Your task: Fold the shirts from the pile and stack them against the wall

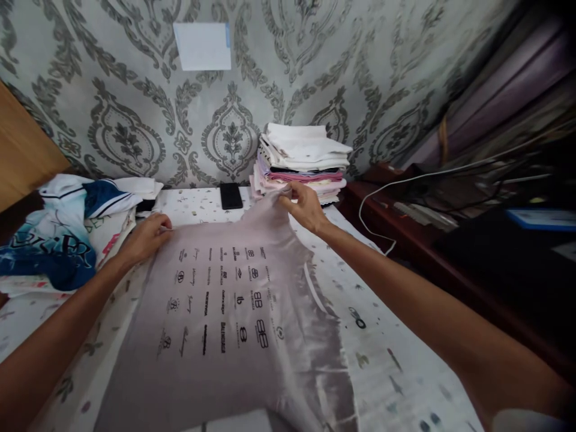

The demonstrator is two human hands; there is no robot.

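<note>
A mauve-grey T-shirt [148, 378] with rows of black printed logos lies spread over a white patterned cloth. My left hand [150, 237] pinches its far left edge close to the cloth. Off to the right, my right hand [302, 206] grips the far right part between thumb and fingers and holds it raised, so the fabric slopes up in folds towards it. The shirt's right side looks shiny and creased, with a pale curved strip near the neck opening. Its nearest part runs out of view at the bottom.
Folded clothes [306, 147] stand stacked against the wall behind my right hand. A black phone [231, 196] lies left of the stack. Loose garments [67, 234] are heaped at the left. A white cable [387, 191] loops over the dark red wooden edge at the right.
</note>
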